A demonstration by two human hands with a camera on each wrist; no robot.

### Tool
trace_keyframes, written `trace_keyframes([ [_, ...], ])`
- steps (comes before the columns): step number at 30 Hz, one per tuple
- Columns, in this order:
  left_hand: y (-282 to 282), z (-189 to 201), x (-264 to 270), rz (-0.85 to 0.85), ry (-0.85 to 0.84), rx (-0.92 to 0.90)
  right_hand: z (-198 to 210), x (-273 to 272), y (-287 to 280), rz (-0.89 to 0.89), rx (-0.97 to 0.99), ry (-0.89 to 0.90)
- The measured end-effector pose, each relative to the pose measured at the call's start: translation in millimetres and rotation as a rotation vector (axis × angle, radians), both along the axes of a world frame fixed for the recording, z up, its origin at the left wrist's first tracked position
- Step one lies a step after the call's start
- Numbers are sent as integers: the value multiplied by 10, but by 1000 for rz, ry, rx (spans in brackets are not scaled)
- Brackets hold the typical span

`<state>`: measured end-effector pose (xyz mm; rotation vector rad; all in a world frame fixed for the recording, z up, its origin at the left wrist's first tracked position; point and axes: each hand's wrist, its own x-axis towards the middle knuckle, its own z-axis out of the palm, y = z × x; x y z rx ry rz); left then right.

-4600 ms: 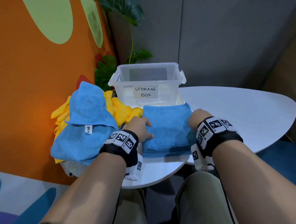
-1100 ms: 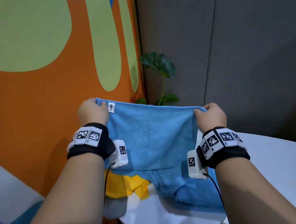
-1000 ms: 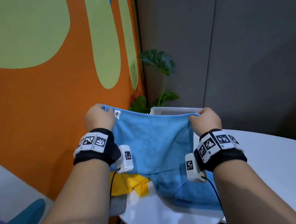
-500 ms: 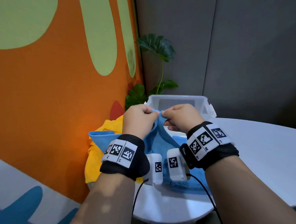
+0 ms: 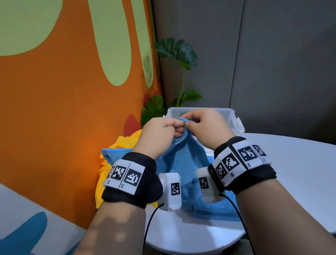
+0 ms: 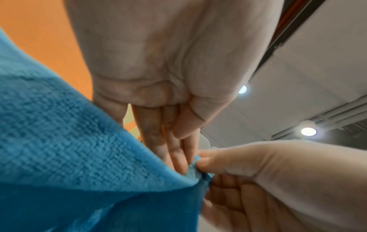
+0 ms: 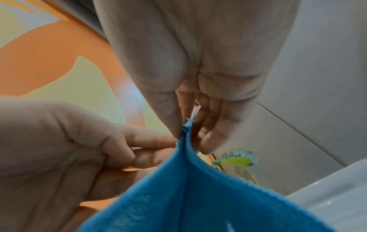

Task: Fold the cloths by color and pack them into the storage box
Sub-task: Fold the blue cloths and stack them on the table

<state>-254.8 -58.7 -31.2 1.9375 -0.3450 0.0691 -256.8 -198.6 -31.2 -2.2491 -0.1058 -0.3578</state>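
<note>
A light blue cloth (image 5: 183, 165) hangs doubled over the white table (image 5: 298, 170), its two top corners brought together. My left hand (image 5: 177, 128) and right hand (image 5: 190, 124) meet there and both pinch the joined corners. In the right wrist view my right hand (image 7: 186, 130) nips the blue cloth (image 7: 198, 196) between thumb and fingers, and my left hand (image 7: 158, 144) touches the same spot. The left wrist view shows my left hand (image 6: 178, 157) against the blue cloth (image 6: 79, 149). The clear storage box (image 5: 229, 113) stands just behind my hands. A folded blue cloth (image 5: 213, 207) lies under the hanging one.
Crumpled yellow cloths (image 5: 115, 167) are heaped at the table's left edge against the orange wall (image 5: 48, 112). A potted plant (image 5: 177, 50) stands behind the box in the corner. The table's right half (image 5: 308, 198) is bare white surface.
My hands held the cloth spread wide and high a second ago. They have come together and lowered, so the cloth now hangs folded in half in front of the box.
</note>
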Motion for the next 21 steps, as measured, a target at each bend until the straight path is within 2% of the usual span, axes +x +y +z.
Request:
trace_keyframes([
  [2, 56, -13, 37, 9, -78, 55, 33, -18, -21, 1, -66, -64],
  [6, 215, 26, 167, 194, -298, 291, 176, -111, -88, 41, -109, -274],
  [10, 339, 46, 255, 7, -208, 516, 286, -151, -147, 101, -67, -421],
  [15, 327, -27, 204, -109, -185, 528, 333, -159, -178, 72, -40, -535],
  [17, 326, -42, 168, -106, -150, 539, 328, -155, -189, 35, -32, -570],
  [21, 404, -84, 217, 55, -134, 641, 292, -136, -238, -70, 4, -578],
])
